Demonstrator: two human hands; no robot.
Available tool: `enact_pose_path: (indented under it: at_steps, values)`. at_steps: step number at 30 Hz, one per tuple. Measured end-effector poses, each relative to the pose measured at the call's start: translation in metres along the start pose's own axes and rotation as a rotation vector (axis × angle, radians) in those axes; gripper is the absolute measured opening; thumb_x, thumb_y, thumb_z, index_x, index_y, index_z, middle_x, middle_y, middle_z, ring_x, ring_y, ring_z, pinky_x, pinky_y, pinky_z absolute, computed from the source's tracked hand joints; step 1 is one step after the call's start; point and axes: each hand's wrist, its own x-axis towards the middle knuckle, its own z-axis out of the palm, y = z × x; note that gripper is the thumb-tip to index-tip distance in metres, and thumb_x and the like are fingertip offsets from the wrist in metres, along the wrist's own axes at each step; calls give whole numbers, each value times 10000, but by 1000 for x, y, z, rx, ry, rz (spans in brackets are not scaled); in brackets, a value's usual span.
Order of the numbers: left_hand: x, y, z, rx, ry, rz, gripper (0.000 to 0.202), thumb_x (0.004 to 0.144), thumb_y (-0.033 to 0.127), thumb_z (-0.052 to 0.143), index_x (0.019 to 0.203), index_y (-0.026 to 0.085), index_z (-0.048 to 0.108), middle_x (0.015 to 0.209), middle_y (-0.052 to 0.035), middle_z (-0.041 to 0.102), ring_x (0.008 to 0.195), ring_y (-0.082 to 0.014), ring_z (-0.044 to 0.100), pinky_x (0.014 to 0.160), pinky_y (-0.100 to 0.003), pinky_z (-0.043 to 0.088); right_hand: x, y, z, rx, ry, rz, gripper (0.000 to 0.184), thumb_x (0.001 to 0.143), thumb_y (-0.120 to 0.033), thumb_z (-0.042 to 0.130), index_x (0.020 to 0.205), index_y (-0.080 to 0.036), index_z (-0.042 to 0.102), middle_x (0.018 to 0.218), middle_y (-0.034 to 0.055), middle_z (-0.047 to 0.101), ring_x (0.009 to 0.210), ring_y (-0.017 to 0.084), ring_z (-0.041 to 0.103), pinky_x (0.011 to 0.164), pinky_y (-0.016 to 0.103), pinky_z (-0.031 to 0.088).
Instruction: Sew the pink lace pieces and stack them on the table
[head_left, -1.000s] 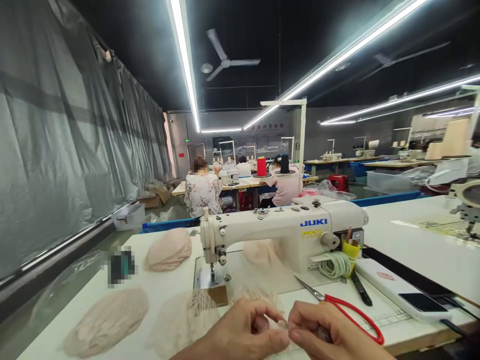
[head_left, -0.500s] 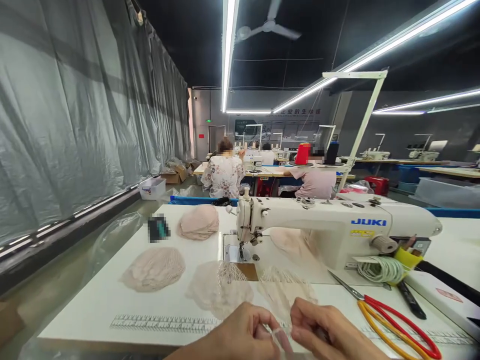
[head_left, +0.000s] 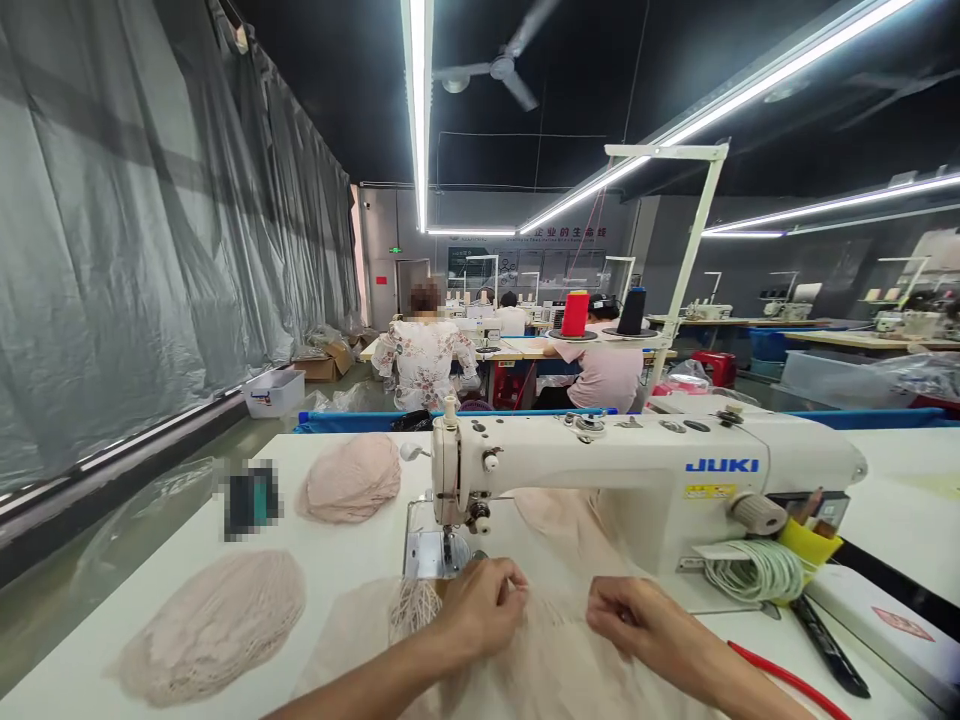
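Note:
Sheer beige fabric [head_left: 551,655] lies in front of the sewing machine [head_left: 577,455] and stretches between my two hands. My left hand [head_left: 487,608] is closed, thumb and fingers pinched at the fabric's upper edge, close to the presser foot [head_left: 448,548]. My right hand [head_left: 634,618] has its fingers curled in on the same fabric, further right. Under my left forearm, a gathered, lacy part [head_left: 414,607] of beige cloth shows. More pale pink fabric [head_left: 562,515] passes beneath the machine's arm.
Two beige fabric piles, a near one [head_left: 214,625] and a far one [head_left: 352,478], lie left. On the right are red-handled scissors [head_left: 784,680], a black cutter [head_left: 829,645], a coil of pale cord [head_left: 757,572] and a yellow holder [head_left: 810,545]. Co-workers sit ahead.
Both hands have moved up and forward from the table's front edge toward the needle area, bringing the fabric along. The camera view has shifted, and the scissors are now mostly out of sight.

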Motion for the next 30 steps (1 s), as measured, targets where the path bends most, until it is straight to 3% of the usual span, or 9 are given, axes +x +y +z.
enact_pose_path:
  at_steps: [5, 10, 14, 16, 18, 21, 23, 26, 30]
  values:
    - [9, -12, 18, 307, 81, 246, 399, 839, 78, 496, 1208, 214, 560, 1330, -99, 500, 1212, -289, 437, 1020, -459, 336, 33, 26, 11, -95, 97, 36, 151, 777, -307, 461, 648, -240, 502, 708, 40, 640, 777, 265, 597, 660, 336, 372]
    - [3, -26, 31, 517, -46, 438, 204, 881, 225, 589, 1085, 224, 579, 1254, -58, 560, 1114, -255, 524, 974, -429, 406, -8, 30, -20, -71, 124, 43, 311, 837, -519, 443, 762, -251, 581, 758, 41, 614, 686, 229, 566, 649, 336, 382]
    - [3, -22, 31, 388, -56, 371, 139, 887, 183, 556, 1017, 191, 604, 1184, -80, 591, 1113, -264, 521, 1006, -452, 363, -57, -17, -57, 368, -303, 19, 530, 801, -742, 484, 854, -242, 651, 582, -49, 425, 493, 110, 297, 471, 253, 224]
    - [-2, -12, 27, 331, -25, 366, 155, 916, 181, 490, 1015, 180, 609, 1186, -92, 589, 1132, -271, 509, 1016, -473, 342, -67, -51, -59, 508, -368, -15, 511, 775, -720, 573, 868, -223, 647, 604, -59, 394, 550, 104, 304, 496, 238, 221]
    - [-15, 1, 20, 194, -5, 369, 265, 982, 228, 354, 1032, 179, 609, 1157, -87, 603, 1119, -242, 523, 1009, -443, 355, -63, -79, -48, 583, -256, 54, 478, 807, -679, 572, 889, -211, 620, 650, -61, 396, 554, 92, 283, 483, 221, 209]
    - [-46, 15, 9, -404, -152, 292, 627, 1011, 473, 69, 1025, 143, 602, 915, -91, 654, 890, -199, 614, 842, -354, 457, -49, -99, -16, 706, -155, 23, 500, 825, -693, 519, 897, -200, 554, 696, -48, 482, 488, 68, 299, 461, 214, 259]
    - [-69, 16, 5, -746, -262, 179, 705, 888, 734, 288, 1080, 112, 561, 744, -63, 635, 702, -185, 614, 691, -306, 461, -41, -100, 5, 752, -104, -39, 513, 842, -706, 481, 884, -198, 536, 702, -38, 492, 530, 84, 364, 505, 218, 319]
    - [-99, 4, 1, -801, -218, -14, 758, 618, 706, 709, 1045, 104, 537, 609, 4, 573, 526, -131, 533, 552, -238, 391, -39, -97, 28, 765, -119, -123, 545, 779, -737, 547, 901, -207, 529, 739, -46, 475, 526, 74, 362, 485, 208, 312]
    - [-132, -17, -7, -743, -67, -76, 487, 757, 608, 598, 800, 124, 559, 522, 19, 512, 464, -101, 470, 502, -220, 351, -52, -104, 42, 742, -334, -72, 469, 744, -663, 648, 789, -223, 494, 571, -88, 434, 396, 58, 345, 386, 198, 228]
